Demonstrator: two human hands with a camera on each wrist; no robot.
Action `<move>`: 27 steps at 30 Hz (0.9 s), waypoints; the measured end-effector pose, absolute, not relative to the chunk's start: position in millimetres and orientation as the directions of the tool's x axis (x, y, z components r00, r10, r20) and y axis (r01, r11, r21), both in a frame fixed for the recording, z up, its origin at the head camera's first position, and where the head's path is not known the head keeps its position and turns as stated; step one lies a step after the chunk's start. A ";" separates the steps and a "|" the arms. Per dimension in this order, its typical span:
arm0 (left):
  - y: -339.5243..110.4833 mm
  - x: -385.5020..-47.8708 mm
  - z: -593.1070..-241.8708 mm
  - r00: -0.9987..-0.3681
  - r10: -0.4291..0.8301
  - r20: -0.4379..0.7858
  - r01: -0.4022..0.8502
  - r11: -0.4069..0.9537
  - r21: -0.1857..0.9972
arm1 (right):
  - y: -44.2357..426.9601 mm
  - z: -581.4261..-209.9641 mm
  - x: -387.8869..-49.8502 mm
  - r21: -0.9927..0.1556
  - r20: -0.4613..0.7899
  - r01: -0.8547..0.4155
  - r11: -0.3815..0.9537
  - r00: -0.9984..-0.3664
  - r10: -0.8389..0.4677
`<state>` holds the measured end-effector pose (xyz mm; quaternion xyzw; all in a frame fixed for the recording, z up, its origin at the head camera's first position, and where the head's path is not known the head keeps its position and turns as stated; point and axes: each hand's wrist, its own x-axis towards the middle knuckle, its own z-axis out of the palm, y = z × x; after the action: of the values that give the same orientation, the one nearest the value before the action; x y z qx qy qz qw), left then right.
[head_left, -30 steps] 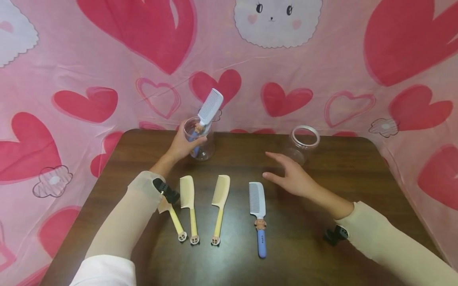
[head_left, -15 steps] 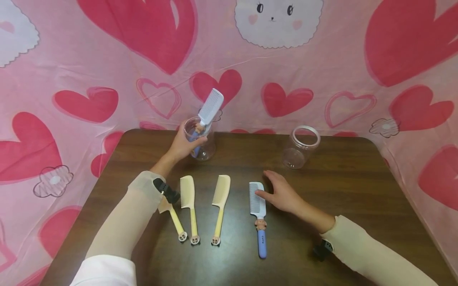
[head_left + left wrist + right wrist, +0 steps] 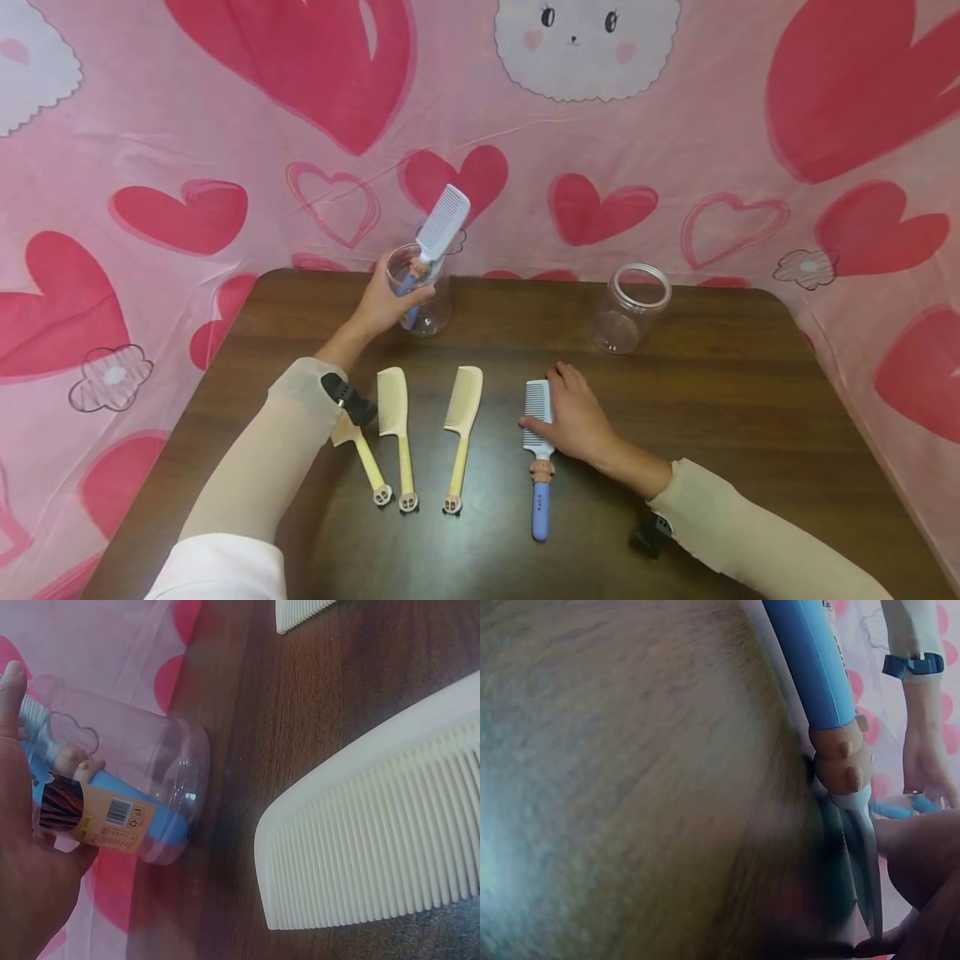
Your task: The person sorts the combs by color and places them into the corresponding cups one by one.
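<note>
Jar [image 3: 435, 313]: gripped by left hand [image 3: 381, 302], blue-handled comb [image 3: 443, 223] tilted inside | Second blue-handled comb [image 3: 541, 473]: pinched by right hand [image 3: 581, 420]

A pink heart-patterned cloth [image 3: 465, 108] hangs behind the brown table [image 3: 720, 392].

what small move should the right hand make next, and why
Probably lift the blue-handled comb: the right hand seems to pinch its toothed end, and the left hand holds a clear jar where a similar comb leans, handle down.
</note>
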<state>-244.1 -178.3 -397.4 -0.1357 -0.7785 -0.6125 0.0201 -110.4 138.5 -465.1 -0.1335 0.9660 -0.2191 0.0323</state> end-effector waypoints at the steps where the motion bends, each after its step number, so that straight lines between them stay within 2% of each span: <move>1: -178.5 -244.3 -397.5 -0.962 0.187 0.199 0.237 0.211 0.948 | 138.5 -465.6 -110.7 -0.429 0.001 -0.247 0.869 -0.962 -0.273; 8: -179.1 -244.6 -397.2 -0.963 0.192 0.191 0.230 0.204 0.952 | 139.6 -465.6 -115.1 -0.425 0.063 -0.276 0.862 -0.959 -0.276; 12: -178.4 -244.4 -397.4 -0.962 0.190 0.194 0.233 0.209 0.950 | 141.5 -460.2 -119.3 -0.489 0.069 -0.259 0.833 -0.963 -0.259; 20: -179.3 -248.1 -403.5 -0.964 0.186 0.190 0.228 0.217 0.949 | 155.5 -448.1 -133.9 -0.781 -0.134 -0.075 0.621 -0.950 -0.284; 27: -178.9 -243.9 -397.3 -0.964 0.189 0.184 0.223 0.210 0.952 | 162.4 -441.0 -142.5 -0.917 -0.258 0.116 0.382 -0.902 -0.345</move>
<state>-243.9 -178.9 -397.3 -0.1326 -0.7776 -0.6145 0.0137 -142.5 162.4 -441.0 -0.0711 0.8045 -0.5513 0.2091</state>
